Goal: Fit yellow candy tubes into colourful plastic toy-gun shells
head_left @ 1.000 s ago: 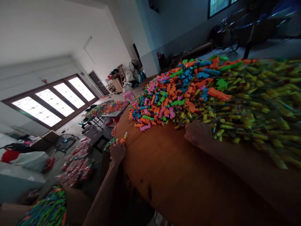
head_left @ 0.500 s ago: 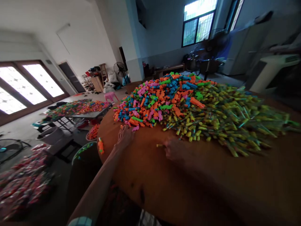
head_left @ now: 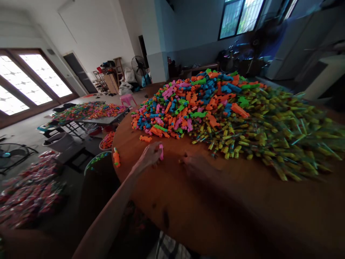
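My left hand [head_left: 149, 155] pinches a small pink plastic toy piece [head_left: 161, 152] upright between thumb and fingers, just above the round wooden table [head_left: 151, 187]. To its right, my right hand [head_left: 192, 162] is closed, with its fingertips turned toward the pink piece. The small yellow piece seen in it earlier is now mostly hidden by the fingers. A loose orange toy piece [head_left: 145, 138] lies behind my left hand, and another orange toy piece [head_left: 116, 157] is near the table's left edge. Beyond my hands is a heap of orange, blue, green and pink toy pieces [head_left: 178, 108].
Yellow-ended clear sticks [head_left: 269, 133] form a wide heap at right, touching the coloured one. Left of the table stand a tub with green pieces [head_left: 98, 158] and a basin of orange pieces [head_left: 107, 140]. Packed bags [head_left: 35, 190] cover the floor at far left.
My left hand has taken a pink piece from the heap's front edge and drawn it nearer. My right hand stays close by, its yellow piece no longer sticking out. The view has shifted slightly.
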The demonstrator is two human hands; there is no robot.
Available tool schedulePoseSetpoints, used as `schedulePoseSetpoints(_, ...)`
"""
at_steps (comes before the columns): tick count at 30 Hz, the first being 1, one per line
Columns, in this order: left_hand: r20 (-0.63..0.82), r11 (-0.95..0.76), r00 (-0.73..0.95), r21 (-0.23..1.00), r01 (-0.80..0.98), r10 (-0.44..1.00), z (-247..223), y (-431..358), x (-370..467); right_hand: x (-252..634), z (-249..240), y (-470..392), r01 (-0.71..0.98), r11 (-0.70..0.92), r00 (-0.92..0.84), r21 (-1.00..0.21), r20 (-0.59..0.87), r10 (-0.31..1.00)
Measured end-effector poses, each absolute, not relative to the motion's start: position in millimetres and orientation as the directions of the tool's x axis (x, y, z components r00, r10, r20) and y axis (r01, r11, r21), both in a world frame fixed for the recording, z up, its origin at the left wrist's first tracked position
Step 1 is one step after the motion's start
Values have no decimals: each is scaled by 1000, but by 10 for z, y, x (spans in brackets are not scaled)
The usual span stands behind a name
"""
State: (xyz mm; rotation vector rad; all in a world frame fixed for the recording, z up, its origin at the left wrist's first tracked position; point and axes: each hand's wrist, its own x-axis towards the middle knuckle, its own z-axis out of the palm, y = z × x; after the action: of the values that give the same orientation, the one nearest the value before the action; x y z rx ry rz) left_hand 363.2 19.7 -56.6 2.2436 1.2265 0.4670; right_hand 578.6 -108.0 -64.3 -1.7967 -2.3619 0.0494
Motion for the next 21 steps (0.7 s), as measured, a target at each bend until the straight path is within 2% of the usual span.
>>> schedulePoseSetpoints(4, 46, -440, 520, 600, 668, 853, -558, 125, 3589, 5789, -692, -1051, 933, 316, -298, -170, 125, 946)
schedulePoseSetpoints(11, 143, -452, 443, 487, 747, 885, -509, -66, 3598, 5540, -583, -1094, 929, 296, -270, -225, 137, 953)
schedulePoseSetpoints(16, 193, -426, 381, 346, 836, 904, -528, -321, 3601, 5461, -583, -1109, 923, 277, -256, -267, 110, 960)
schedulePoseSetpoints(21, 208, -413, 363, 310, 856, 908, -534, -441, 3596, 5441, -563, -1100, 901, 281, -247, -329, 142, 958)
